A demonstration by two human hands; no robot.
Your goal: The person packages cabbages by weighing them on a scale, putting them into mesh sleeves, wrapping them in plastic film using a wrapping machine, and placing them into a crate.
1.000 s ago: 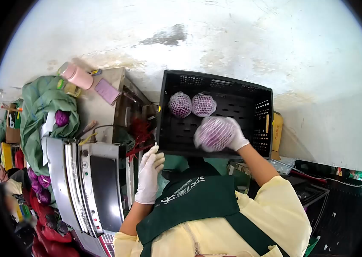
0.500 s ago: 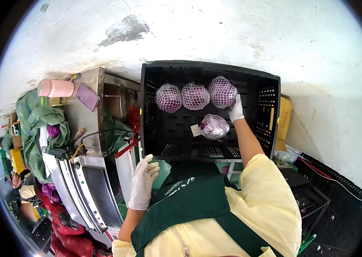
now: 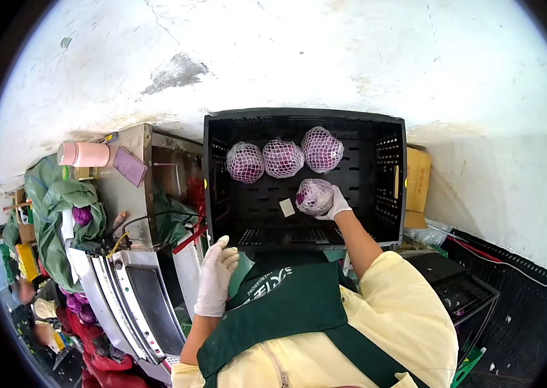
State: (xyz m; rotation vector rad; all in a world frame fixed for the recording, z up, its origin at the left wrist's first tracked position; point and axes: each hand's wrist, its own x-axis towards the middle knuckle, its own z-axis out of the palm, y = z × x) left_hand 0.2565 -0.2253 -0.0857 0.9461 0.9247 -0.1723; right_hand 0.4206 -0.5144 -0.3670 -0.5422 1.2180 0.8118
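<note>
My right hand (image 3: 337,204), in a white glove, grips a red cabbage (image 3: 314,196) in a white foam net from its right side. This cabbage is low in a black plastic crate (image 3: 369,220), near the wall closest to me. Behind it, three more netted cabbages form a row: a left one (image 3: 245,162), a middle one (image 3: 284,158) and a right one (image 3: 322,149). A small pale card (image 3: 287,207) lies on the crate floor left of the held cabbage. My left hand (image 3: 216,275), also gloved, hovers outside the crate's near left corner, fingers loosely apart, holding nothing.
Left of the crate is a metal cabinet (image 3: 124,207) with a pink jar (image 3: 84,154) and a purple pad (image 3: 130,166) on top. A silver machine (image 3: 137,297) stands nearer. A cardboard box (image 3: 417,181) is at the right, and a white wall (image 3: 273,58) rises behind.
My right hand has moved from the back right cabbage to the near one and taken hold of it. The view has shifted slightly; my left hand stays much the same.
</note>
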